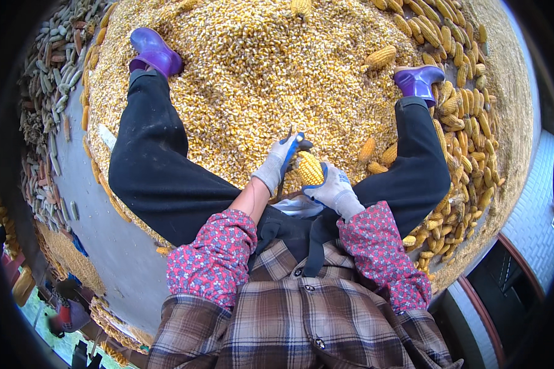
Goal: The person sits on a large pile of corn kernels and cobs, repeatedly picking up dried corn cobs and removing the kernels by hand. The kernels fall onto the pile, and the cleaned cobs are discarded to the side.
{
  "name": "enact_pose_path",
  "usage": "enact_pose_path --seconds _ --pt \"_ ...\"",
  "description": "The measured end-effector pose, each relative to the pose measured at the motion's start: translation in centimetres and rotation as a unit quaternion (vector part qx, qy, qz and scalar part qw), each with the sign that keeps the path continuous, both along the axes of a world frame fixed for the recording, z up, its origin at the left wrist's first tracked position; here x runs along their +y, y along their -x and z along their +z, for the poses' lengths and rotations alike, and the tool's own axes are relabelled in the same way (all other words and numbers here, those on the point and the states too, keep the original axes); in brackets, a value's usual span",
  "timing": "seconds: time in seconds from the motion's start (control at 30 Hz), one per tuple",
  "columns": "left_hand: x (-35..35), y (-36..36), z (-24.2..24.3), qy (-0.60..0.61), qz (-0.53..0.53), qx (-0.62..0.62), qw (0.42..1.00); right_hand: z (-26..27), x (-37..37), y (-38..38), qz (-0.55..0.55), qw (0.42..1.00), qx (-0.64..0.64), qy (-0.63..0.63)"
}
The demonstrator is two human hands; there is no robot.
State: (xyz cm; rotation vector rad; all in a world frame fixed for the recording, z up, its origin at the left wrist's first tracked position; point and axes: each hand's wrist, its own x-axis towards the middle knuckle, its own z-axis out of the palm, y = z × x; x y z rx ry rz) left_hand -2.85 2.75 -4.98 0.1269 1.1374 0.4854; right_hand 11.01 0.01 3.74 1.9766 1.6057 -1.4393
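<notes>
An ear of yellow corn [310, 169] is held in my right hand [331, 188], between thumb and fingers, with its tip angled up and left. My left hand [279, 161] is closed around a thin dark tool [281, 182] that stands almost upright; its exact kind is hard to make out. Both hands wear grey gloves with blue coating. They are close together between my spread legs, above a heap of loose corn kernels [267, 92]. Something light-coloured, like a piece of cloth [298, 206], lies just below the hands.
Many unshelled ears [466, 161] are piled along the right. A few more ears [381, 57] lie on the kernels. Bare cobs [51, 83] cover the left side, past grey concrete floor [101, 263]. My purple boots [156, 53] rest in the kernels at both sides.
</notes>
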Motion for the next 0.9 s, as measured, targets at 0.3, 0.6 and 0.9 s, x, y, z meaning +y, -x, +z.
enact_pose_path --seconds 0.3,0.6,0.9 --pt "-0.1 -0.9 -2.2 -0.028 -0.075 0.258 0.963 -1.1 -0.3 -0.9 -0.071 0.985 0.14 0.07" --pt "-1.3 -0.8 -4.9 -0.101 -0.029 0.216 0.971 -0.7 2.9 3.0 0.114 0.987 -0.081 0.083" --pt "0.0 -0.1 0.1 -0.007 0.004 0.065 0.998 3.0 1.4 0.4 0.003 0.999 0.015 0.046"
